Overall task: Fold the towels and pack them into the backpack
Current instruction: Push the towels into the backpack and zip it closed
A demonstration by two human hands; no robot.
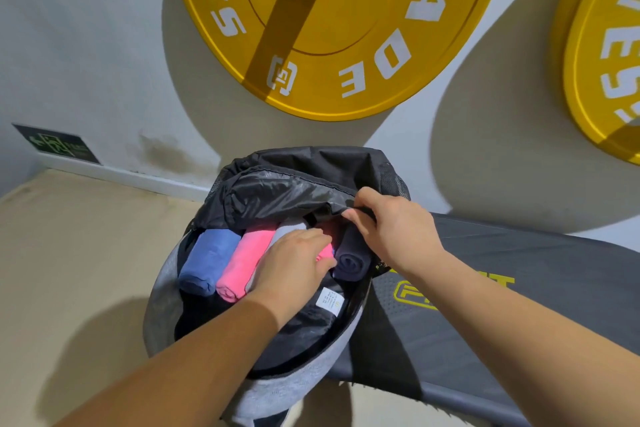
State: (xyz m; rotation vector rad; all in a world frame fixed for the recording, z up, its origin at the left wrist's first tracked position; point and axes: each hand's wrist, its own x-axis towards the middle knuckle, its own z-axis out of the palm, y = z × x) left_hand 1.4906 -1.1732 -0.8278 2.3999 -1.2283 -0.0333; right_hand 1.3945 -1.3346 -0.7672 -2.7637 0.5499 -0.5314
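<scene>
A grey backpack [298, 388] with black lining stands open at the end of a bench. Several rolled towels lie side by side inside it: a blue towel [207, 258], a pink towel [240, 262], a grey towel [287, 227] mostly hidden, and a navy towel [351, 262]. My left hand [294, 265] rests inside the bag on the towels between the pink and the navy one, fingers laid over a bit of pink cloth. My right hand [388, 222] grips the black upper flap [287, 191] of the opening and holds it back.
The dark grey bench [502, 291] with a yellow logo runs to the right under the bag. Two yellow weight plates [346, 28] hang on the white wall behind. Beige floor [69, 270] lies to the left, with a green exit sign [57, 144] low on the wall.
</scene>
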